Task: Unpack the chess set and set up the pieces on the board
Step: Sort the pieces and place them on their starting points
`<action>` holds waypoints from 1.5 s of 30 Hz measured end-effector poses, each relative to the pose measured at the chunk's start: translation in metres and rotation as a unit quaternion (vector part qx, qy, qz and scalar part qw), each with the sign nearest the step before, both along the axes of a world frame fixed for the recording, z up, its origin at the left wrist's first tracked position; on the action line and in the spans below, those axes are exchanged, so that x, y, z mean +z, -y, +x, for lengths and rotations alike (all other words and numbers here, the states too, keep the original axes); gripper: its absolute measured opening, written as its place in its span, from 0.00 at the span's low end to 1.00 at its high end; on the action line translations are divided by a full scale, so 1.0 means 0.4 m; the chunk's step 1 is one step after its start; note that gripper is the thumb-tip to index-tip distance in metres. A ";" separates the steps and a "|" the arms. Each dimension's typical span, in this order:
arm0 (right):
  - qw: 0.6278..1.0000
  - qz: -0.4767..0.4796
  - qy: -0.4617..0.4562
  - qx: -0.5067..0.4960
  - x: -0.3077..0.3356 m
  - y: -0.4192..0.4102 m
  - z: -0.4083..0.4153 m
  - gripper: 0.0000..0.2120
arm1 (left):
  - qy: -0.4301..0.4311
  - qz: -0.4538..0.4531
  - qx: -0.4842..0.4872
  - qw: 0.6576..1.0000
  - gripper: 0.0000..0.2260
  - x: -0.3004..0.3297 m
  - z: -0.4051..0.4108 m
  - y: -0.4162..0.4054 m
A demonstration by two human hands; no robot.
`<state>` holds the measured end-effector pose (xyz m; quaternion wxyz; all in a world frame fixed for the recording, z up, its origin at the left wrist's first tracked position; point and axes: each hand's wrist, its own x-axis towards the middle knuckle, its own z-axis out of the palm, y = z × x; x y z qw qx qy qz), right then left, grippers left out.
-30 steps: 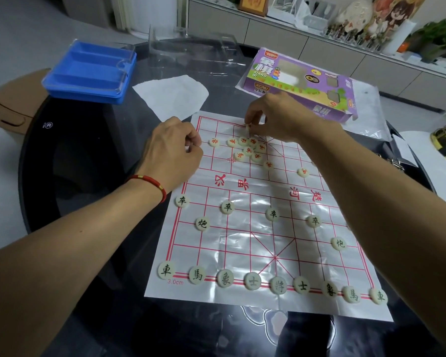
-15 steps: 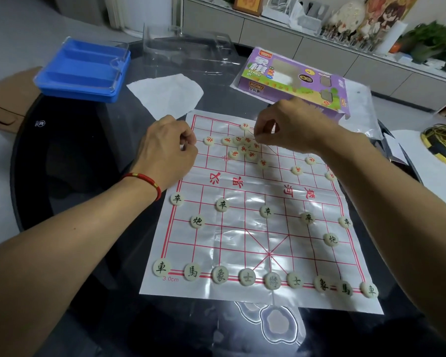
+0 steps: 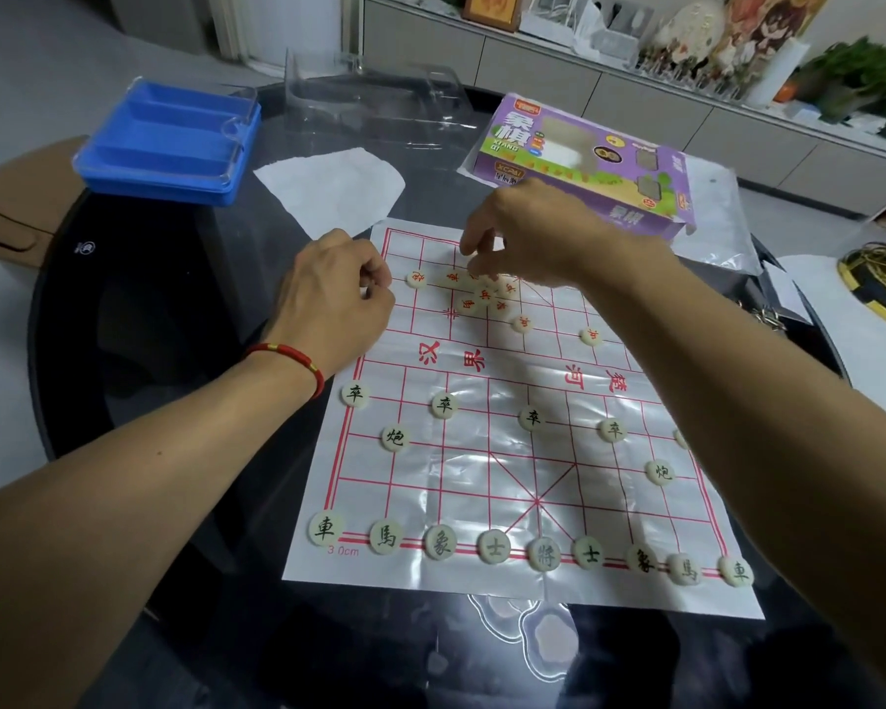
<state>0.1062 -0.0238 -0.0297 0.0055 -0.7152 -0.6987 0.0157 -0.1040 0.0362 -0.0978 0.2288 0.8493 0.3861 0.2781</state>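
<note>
Board [image 3: 507, 452] is a glossy plastic sheet with a red grid, flat on the dark round tabletop [image 3: 175, 350], long side running away from the camera.

Black pieces sit on the near half: back row [image 3: 543, 552] of nine discs along the near edge, two cannons [image 3: 394, 438] one line in from each side, pawns [image 3: 442, 404] in a row just short of the river text. The rightmost pawn is mostly hidden behind the right forearm.

Red pieces are not yet laid out: a loose cluster [image 3: 484, 296] at the far middle of the board, some touching, one disc [image 3: 417, 279] off to its left, two more [image 3: 591, 336] trailing toward the right side.

Right hand [image 3: 538, 237] hovers over the far end of the cluster, fingers [image 3: 469, 248] curled downward with the tips close together. Cannot tell whether they pinch a piece; the tips are blurred and overlap the discs.

Left hand [image 3: 336, 299] is at the board's far left edge, fingers curled into a loose fist, thumb against the index finger. Whether it holds something inside, cannot tell. Red cord bracelet [image 3: 290, 358] on that wrist.

Off the board: purple box [image 3: 584, 166] beyond the far right corner, lying on a clear plastic bag [image 3: 712, 237]. White paper [image 3: 333, 191] just beyond the far left corner. Blue tray [image 3: 170, 140] with a clear lid at the far left of the tabletop. Clear plastic insert [image 3: 374, 99] at the far edge.
</note>
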 end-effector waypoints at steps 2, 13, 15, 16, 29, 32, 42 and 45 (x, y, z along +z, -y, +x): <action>1.000 -0.021 -0.009 -0.009 0.005 -0.007 0.001 0.12 | 0.003 0.000 0.001 1.000 0.02 0.000 0.000 -0.001; 0.998 0.029 -0.038 -0.039 0.044 0.019 0.053 0.10 | 0.002 0.001 0.005 1.000 0.02 -0.002 0.001 0.001; 0.997 0.028 -0.036 -0.061 0.046 0.042 0.094 0.12 | 0.001 0.002 0.006 1.000 0.01 -0.001 0.001 0.002; 0.997 0.021 -0.028 -0.067 0.040 0.054 0.111 0.13 | 0.002 0.001 0.008 1.000 0.01 0.000 0.002 0.002; 0.994 0.053 -0.037 -0.086 -0.034 0.097 0.172 0.23 | -0.003 0.004 0.012 1.000 0.03 0.002 0.003 0.004; 0.995 0.053 0.010 -0.080 -0.033 0.096 0.180 0.17 | -0.003 0.005 0.013 1.000 0.03 0.002 0.002 0.003; 0.997 0.016 0.037 -0.063 -0.045 0.073 0.178 0.15 | -0.003 0.000 0.013 1.000 0.03 0.003 0.003 0.006; 0.997 0.016 0.027 -0.064 -0.043 0.072 0.178 0.17 | -0.004 0.003 0.012 1.000 0.04 0.003 0.003 0.005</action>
